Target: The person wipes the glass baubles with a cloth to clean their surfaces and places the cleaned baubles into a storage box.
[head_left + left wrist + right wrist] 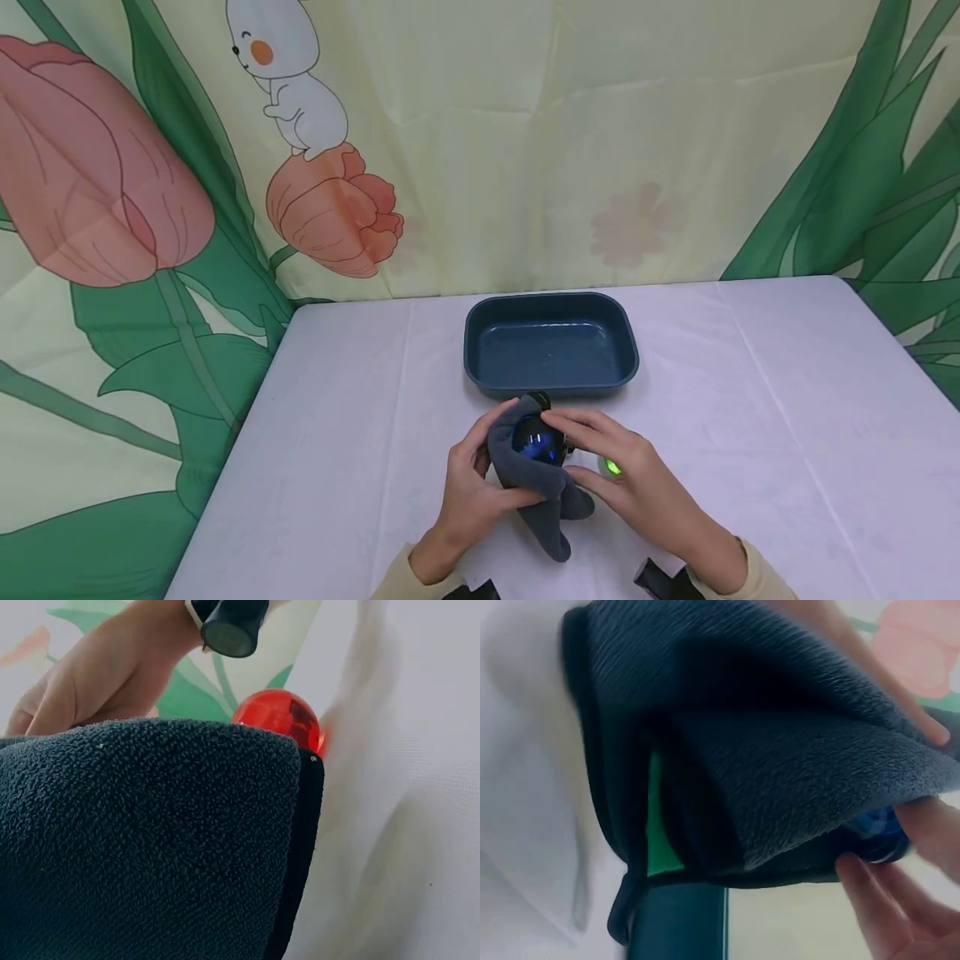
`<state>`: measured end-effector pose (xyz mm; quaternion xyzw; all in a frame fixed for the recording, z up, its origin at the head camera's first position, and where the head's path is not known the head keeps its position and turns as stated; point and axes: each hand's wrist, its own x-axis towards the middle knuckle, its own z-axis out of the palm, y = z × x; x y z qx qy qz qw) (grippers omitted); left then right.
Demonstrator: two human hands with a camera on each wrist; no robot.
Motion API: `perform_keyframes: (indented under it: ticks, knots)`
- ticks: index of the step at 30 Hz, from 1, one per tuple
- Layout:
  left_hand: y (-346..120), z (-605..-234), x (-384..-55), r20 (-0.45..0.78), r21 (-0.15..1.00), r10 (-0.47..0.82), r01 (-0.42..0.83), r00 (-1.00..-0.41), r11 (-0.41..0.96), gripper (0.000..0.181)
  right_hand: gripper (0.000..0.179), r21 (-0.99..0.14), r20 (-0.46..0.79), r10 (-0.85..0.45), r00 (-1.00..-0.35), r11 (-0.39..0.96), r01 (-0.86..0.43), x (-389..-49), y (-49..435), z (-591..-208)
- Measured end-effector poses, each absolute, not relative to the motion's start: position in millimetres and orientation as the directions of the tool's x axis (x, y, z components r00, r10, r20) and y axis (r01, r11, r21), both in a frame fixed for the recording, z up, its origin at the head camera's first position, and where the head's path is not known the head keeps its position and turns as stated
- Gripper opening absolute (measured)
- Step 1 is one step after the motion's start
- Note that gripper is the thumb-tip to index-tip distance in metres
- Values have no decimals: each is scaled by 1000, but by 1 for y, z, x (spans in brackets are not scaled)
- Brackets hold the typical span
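My left hand (476, 492) grips a dark grey-blue towelling cloth (528, 477), its fingers behind it and thumb in front. Folded into the cloth is a glossy dark-blue round ball (538, 440), partly covered. The fingers and thumb of my right hand (633, 477) hold that ball at its right side, fingertips at its top and thumb by the cloth's edge. The cloth's loose corners hang down below. In the right wrist view the blue ball (874, 832) shows between fingertips under the fold. Beyond the cloth in the left wrist view, a shiny red see-through ball (274, 716) is partly hidden.
A dark blue rectangular basin (551, 390) stands on the white-covered table (360, 433) just beyond the hands. A small round thing with a bright green glow (613, 467) shows behind my right hand. A printed curtain (480, 167) hangs behind the table.
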<state>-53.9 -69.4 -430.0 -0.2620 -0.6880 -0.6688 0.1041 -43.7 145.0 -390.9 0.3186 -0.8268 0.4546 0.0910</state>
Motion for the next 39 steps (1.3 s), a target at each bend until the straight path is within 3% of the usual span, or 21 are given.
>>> perform_keyframes:
  ticks: [3, 6, 19, 24, 27, 34, 39]
  knots:
    - [-70, -430, -54, 501, 861, 227, 508, -835, -33, 85, 63, -786, 381, -412, -828, 327, -525, -43, 144, -390]
    - [-70, -430, -54, 506, 859, 222, 509, -834, -48, 84, 64, -801, 358, -418, -835, 323, -505, -43, 144, -390]
    - [-69, -431, -54, 532, 846, 192, 528, -825, -78, 84, 79, -606, 451, -457, -767, 473, -639, -44, 148, -384]
    - [-68, -431, -54, 527, 849, 188, 523, -829, -78, 84, 49, -578, 521, -491, -698, 398, -712, -45, 148, -387]
    - [-68, -432, -53, 530, 847, 188, 527, -827, -71, 84, 49, -560, 536, -501, -680, 392, -730, -46, 148, -390]
    - [-67, -432, -53, 521, 852, 192, 520, -832, -60, 83, 47, -565, 540, -475, -695, 407, -717, -45, 146, -390]
    - [-67, -433, -53, 527, 849, 192, 525, -828, -61, 86, 72, -678, 484, -419, -768, 375, -632, -44, 145, -390]
